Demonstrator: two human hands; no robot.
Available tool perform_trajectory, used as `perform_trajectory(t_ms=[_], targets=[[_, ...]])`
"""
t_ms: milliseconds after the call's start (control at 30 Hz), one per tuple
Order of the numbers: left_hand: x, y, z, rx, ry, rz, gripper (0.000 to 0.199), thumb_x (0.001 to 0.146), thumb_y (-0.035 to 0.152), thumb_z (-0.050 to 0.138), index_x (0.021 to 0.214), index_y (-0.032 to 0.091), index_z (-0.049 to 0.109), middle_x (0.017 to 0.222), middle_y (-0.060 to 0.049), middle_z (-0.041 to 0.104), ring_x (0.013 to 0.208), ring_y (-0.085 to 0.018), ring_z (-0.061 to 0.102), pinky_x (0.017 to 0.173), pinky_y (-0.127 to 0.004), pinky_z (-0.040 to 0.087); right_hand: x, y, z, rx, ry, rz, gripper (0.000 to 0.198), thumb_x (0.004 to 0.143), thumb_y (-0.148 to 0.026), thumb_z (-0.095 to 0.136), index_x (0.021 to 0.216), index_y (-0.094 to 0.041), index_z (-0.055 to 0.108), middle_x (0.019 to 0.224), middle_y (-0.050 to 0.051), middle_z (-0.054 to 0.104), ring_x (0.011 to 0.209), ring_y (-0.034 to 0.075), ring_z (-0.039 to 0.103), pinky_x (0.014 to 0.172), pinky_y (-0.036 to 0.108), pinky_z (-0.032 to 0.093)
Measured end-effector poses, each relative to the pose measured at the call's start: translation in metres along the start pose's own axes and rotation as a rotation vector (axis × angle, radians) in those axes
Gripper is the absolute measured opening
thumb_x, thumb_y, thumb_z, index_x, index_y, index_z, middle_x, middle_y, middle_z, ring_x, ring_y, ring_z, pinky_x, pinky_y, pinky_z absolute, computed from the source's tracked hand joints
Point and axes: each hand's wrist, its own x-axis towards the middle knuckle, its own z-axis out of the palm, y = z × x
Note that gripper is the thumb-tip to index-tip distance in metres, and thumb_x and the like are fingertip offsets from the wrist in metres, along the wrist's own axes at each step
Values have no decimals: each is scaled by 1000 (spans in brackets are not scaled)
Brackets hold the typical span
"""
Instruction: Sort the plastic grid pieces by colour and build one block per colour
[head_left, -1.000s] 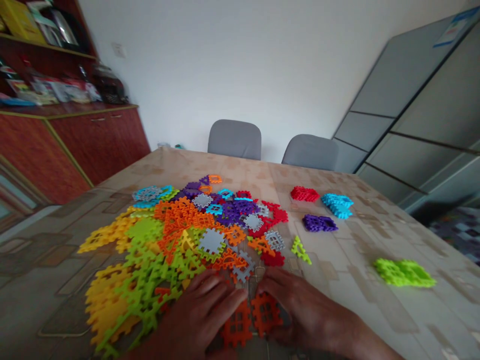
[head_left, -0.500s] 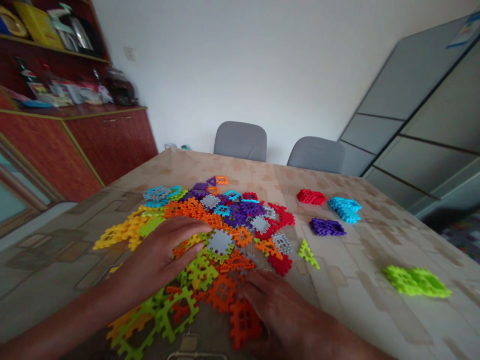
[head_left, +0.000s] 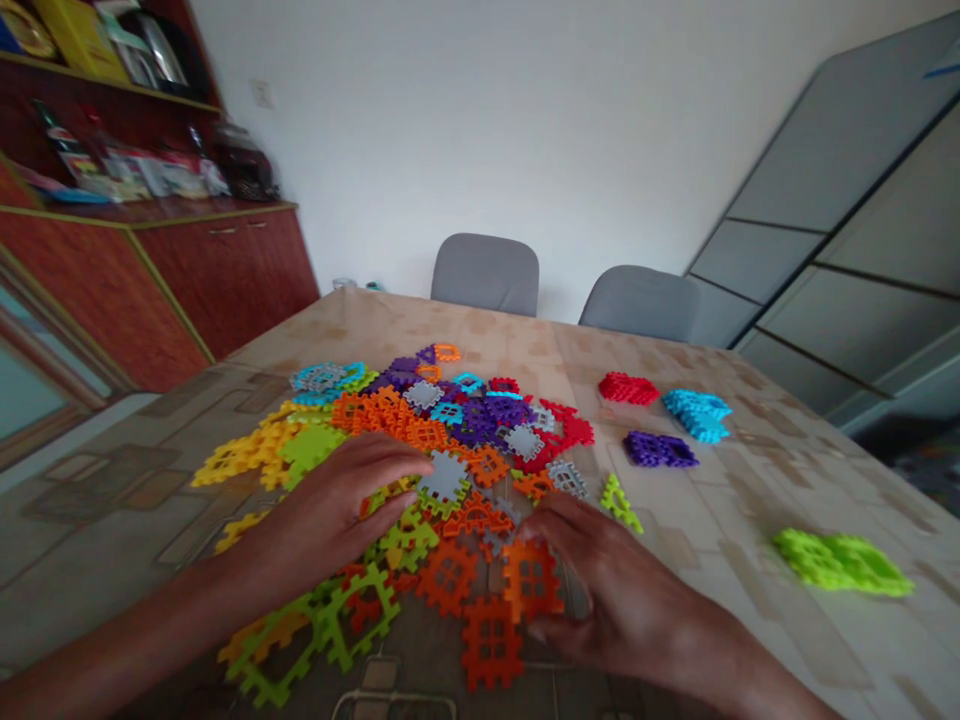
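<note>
Toothed plastic building tiles lie in a mixed-colour heap on the table. My right hand (head_left: 600, 575) grips an orange window tile (head_left: 531, 578) by its right side, fingers at the top edge and thumb at the lower corner. Just below lies another orange window tile (head_left: 491, 640), and a third orange tile (head_left: 448, 577) is to the left. My left hand (head_left: 367, 490) rests over the heap, its thumb and forefinger apart. Its fingertips are beside a grey square tile (head_left: 444, 475) lying on green. Green frame tiles (head_left: 364, 615) lie below that hand.
On the right are separate stacks: red (head_left: 628, 388), light blue (head_left: 697, 414), purple (head_left: 660, 450) and lime green (head_left: 841, 562). A lime triangle tile (head_left: 619, 503) lies between them and the heap. Two grey chairs (head_left: 486, 275) stand at the table's far edge.
My right hand has moved up and to the right, bringing an orange window tile into view in its grip. My left hand has stayed nearly in place. The view has shifted slightly.
</note>
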Motion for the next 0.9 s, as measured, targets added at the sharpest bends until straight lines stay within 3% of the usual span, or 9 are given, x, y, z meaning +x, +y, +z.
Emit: perform_trajectory(t_ms=[233,367,600,800,900], targets=[[-4,0,7,-54,-152,99,27,100,23,55,122,29,69,121,-4,72,118,-24,63,107,-40,45,6,-9,40,-32,-141,-55,65,73,-39,86,129,-15,64,133,14,64,123,34,57,109,44,44],[-10,11,11,-83,-303,204,42,91,19,70,131,30,63,128,-3,69,125,-25,58,115,-42,39,5,-10,36,-61,-137,-43,78,69,-41,91,136,-18,60,134,14,64,120,34,59,107,46,44],[-11,37,26,-5,-449,252,62,82,11,77,138,28,55,133,-3,67,124,-27,57,121,-49,28,4,12,5,-102,-53,28,21,92,-23,66,112,-17,68,111,10,70,102,29,66,89,43,53],[-8,39,31,-7,-440,253,65,85,13,74,142,31,51,135,-4,64,125,-27,56,115,-43,36,2,21,4,-86,-51,13,20,91,-21,67,111,-19,68,110,8,72,102,27,67,88,40,52],[-6,37,31,-9,-453,263,68,83,11,74,144,31,49,131,-4,66,122,-27,57,118,-47,32,0,20,0,-65,-69,2,24,91,-20,68,115,-21,68,113,8,72,104,26,67,89,39,52]])
